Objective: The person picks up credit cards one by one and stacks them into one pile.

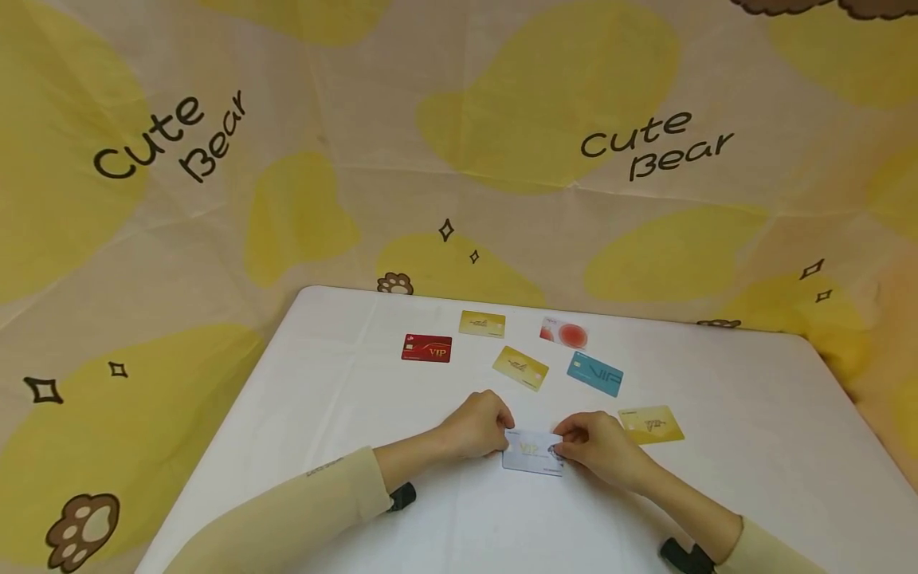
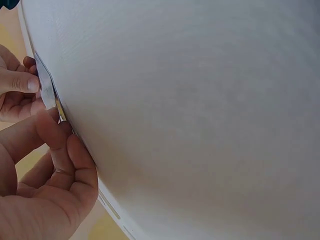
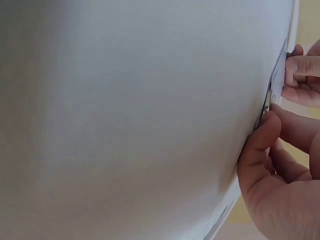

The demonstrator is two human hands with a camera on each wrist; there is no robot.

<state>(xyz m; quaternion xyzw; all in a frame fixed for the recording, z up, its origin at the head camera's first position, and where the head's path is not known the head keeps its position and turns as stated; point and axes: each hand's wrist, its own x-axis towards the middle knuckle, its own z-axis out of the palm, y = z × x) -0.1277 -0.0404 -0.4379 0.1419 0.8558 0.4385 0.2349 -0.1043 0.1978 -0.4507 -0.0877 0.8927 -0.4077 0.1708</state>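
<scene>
Both hands hold a pale silver-blue VIP card (image 1: 529,461) low over the white table. At its left edge my left hand (image 1: 475,427) pinches it between thumb and fingers. My right hand (image 1: 604,451) pinches the opposite edge the same way. Seen edge-on in the left wrist view, the card (image 2: 45,82) leans up from the tabletop. The right wrist view shows the card (image 3: 278,75) between the two hands, its lower edge near the table. A gold card (image 1: 653,425) lies just beyond my right hand, which overlaps its near left corner in the head view.
Farther back on the white table (image 1: 344,375) lie a red VIP card (image 1: 426,348), a gold card (image 1: 482,324), a second gold card (image 1: 520,368), a white card with a red circle (image 1: 565,333) and a teal card (image 1: 595,374). A patterned yellow cloth (image 1: 502,96) hangs behind.
</scene>
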